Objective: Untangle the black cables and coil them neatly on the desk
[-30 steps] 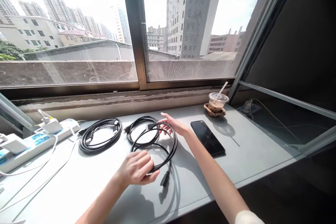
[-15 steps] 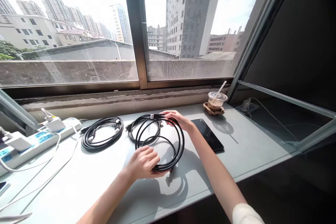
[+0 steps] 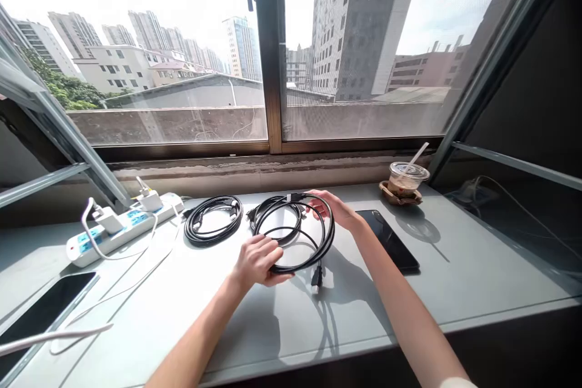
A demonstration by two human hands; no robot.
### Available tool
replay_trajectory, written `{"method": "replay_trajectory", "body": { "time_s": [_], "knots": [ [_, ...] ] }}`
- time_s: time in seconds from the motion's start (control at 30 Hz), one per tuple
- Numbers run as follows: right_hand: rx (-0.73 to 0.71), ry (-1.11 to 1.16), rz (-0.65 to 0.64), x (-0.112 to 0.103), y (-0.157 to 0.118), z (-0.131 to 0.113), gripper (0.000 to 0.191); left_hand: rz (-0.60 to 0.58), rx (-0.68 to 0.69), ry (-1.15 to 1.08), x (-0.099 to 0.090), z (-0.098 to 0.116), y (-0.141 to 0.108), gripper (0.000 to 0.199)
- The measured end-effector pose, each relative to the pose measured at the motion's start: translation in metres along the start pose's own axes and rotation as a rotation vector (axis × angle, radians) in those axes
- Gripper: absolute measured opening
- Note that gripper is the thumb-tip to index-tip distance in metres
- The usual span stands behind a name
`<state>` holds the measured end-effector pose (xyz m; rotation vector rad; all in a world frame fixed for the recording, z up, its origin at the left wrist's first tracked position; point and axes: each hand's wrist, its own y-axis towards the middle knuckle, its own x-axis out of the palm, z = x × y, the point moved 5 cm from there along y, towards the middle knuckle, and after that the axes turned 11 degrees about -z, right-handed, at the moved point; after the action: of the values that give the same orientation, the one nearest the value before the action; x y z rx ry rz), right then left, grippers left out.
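A looped black cable [image 3: 331, 235] is held between both hands a little above the desk. My left hand [image 3: 260, 259] is closed around its lower left side. At the upper right of the loops, my right hand [image 3: 335, 208] grips the coil, its fingers partly hidden by the strands. One plug with a pale metal tip [image 3: 294, 197] lies along the top near my right fingertips. Another plug [image 3: 317, 277] dangles below the coil. Just behind, a second coiled black cable [image 3: 255, 213] rests on the desk, and a third coiled cable [image 3: 187, 227] lies to its left.
A white power strip [image 3: 122, 233] with chargers and white cords stands left. A dark-screened device [image 3: 45, 309] lies at the front left. Right of my hands are a black tablet [image 3: 393, 242] and a lidded drink cup [image 3: 407, 179] in a cardboard holder. Metal frame bars flank the window.
My view has turned left, so the scene sits farther right. The held coil has tilted flatter, and its lower plug now hangs in plain sight. Both hands keep their hold.
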<state>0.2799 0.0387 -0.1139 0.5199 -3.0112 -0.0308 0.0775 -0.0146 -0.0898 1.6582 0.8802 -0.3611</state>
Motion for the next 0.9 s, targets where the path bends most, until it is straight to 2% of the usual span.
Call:
{"method": "replay_trajectory", "body": {
  "time_s": [0.1, 0.27, 0.37, 0.5, 0.6, 0.7, 0.77, 0.9],
  "knots": [
    [0.085, -0.107, 0.004, 0.004, 0.003, 0.006, 0.041, 0.052, -0.124, -0.057, -0.005, -0.008, -0.003, 0.037],
    [0.262, -0.361, -0.022, 0.01, 0.007, 0.021, 0.029, 0.236, -0.423, -0.156, -0.011, -0.028, -0.015, 0.04],
    [0.373, -0.426, -0.126, 0.015, 0.005, 0.03, 0.03, 0.331, -0.526, -0.178, -0.011, -0.033, -0.017, 0.043],
    [0.464, -0.467, -0.302, 0.025, 0.001, 0.035, 0.04, 0.348, -0.563, -0.229, -0.01, -0.033, -0.016, 0.044],
    [0.477, -0.491, -0.354, 0.029, -0.001, 0.033, 0.047, 0.345, -0.563, -0.253, -0.01, -0.033, -0.017, 0.045],
    [0.39, -0.478, -0.309, 0.027, -0.002, 0.025, 0.048, 0.325, -0.516, -0.258, -0.01, -0.031, -0.018, 0.043],
    [0.286, -0.427, -0.238, 0.023, -0.002, 0.017, 0.045, 0.281, -0.423, -0.243, -0.011, -0.027, -0.015, 0.039],
    [0.124, -0.231, -0.078, 0.011, -0.003, 0.006, 0.05, 0.132, -0.111, -0.175, -0.006, -0.008, -0.004, 0.029]
  ]
}}
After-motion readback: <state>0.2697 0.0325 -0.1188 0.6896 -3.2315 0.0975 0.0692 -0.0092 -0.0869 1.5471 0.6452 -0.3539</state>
